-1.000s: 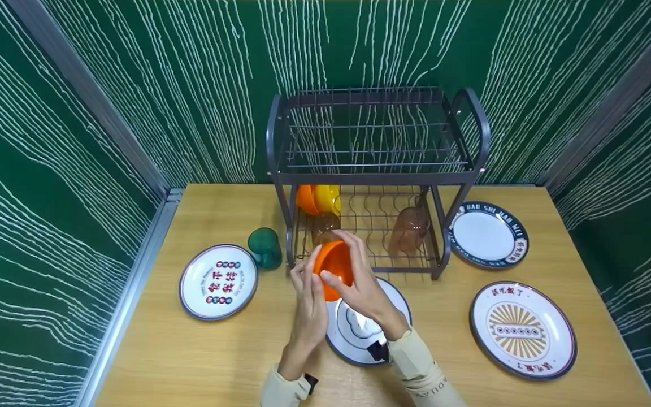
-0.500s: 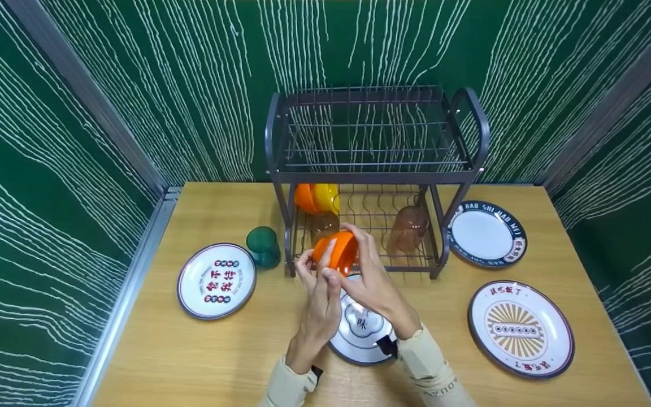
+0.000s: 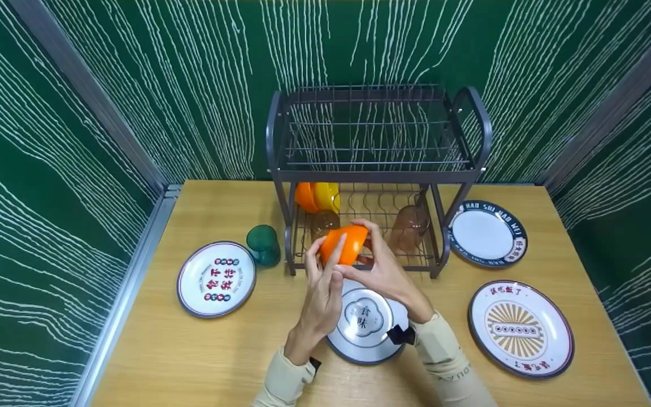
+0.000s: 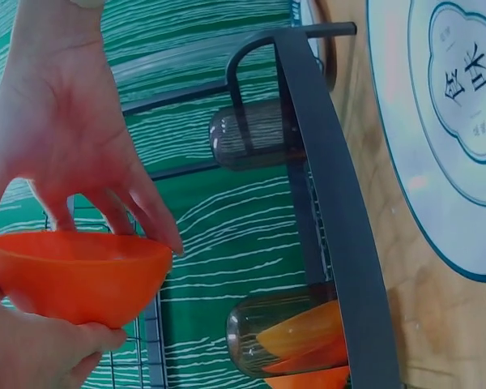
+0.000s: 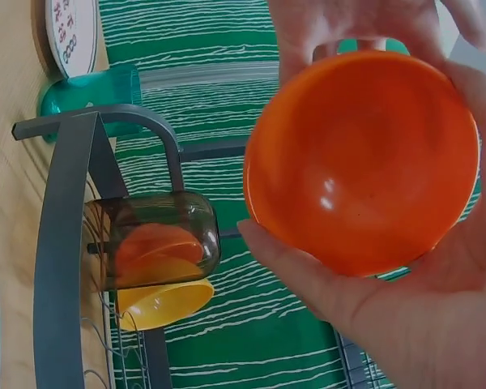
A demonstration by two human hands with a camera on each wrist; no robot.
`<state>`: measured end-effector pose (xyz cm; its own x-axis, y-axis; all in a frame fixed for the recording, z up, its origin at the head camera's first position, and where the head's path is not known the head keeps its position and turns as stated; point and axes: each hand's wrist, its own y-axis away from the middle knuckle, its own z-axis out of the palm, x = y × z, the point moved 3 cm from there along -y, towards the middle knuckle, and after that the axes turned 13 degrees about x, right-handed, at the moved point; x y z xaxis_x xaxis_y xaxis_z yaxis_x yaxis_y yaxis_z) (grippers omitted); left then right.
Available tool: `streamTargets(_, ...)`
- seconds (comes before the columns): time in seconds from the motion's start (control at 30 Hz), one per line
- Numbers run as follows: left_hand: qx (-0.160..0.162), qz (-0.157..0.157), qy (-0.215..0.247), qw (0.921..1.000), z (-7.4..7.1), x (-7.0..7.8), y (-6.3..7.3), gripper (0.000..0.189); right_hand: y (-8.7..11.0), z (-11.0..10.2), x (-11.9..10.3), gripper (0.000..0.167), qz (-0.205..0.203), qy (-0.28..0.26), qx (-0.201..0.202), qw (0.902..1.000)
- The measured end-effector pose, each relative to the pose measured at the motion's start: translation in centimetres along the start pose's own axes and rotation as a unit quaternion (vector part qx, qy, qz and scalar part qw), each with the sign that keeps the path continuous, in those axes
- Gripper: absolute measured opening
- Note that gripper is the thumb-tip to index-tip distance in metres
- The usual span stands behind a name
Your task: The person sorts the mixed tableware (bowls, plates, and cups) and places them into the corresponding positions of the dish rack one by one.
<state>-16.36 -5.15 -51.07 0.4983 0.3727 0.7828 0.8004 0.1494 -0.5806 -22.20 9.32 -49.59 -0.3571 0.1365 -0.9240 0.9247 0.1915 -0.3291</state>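
Note:
Both hands hold one orange bowl above the table, in front of the dish rack's lower tier. My left hand grips its left side, with one finger along the outside. On the other side my right hand holds the bowl by rim and wall. In the head view the bowl is tilted, its outer wall towards the camera. The right wrist view looks into the bowl's bare inside. Below the hands lies a white plate with a flower-shaped print, partly covered by the right wrist.
A dark two-tier dish rack stands behind. Its lower tier holds an orange bowl, a yellow bowl and brownish glasses. A green glass and a plate are left; two plates lie right.
The orange bowl has turned in the hands, from its opening facing the head camera to its outer wall facing it. Hands and bowl have shifted slightly right and towards the rack.

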Motion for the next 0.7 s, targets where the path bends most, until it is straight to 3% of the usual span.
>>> streamTargets(0.17, 0.0, 0.016, 0.024, 0.9996, 0.0, -0.1, -0.3, 0.047, -0.6, -0.5, 0.3, 0.083, -0.014, -0.013, -0.015, 0.9997)
streamTargets(0.33, -0.007, 0.031, 0.036, 0.9988, 0.1, -0.3, -0.8, 0.042, -0.9, -0.7, 0.7, 0.085, -0.041, -0.002, -0.003, 0.9991)
streamTargets(0.7, -0.037, 0.052, 0.021, 0.9977, 0.4, -1.3, -2.2, 0.04, -2.2, -1.9, 1.0, 0.087, -0.108, 0.046, -0.001, 0.9931)
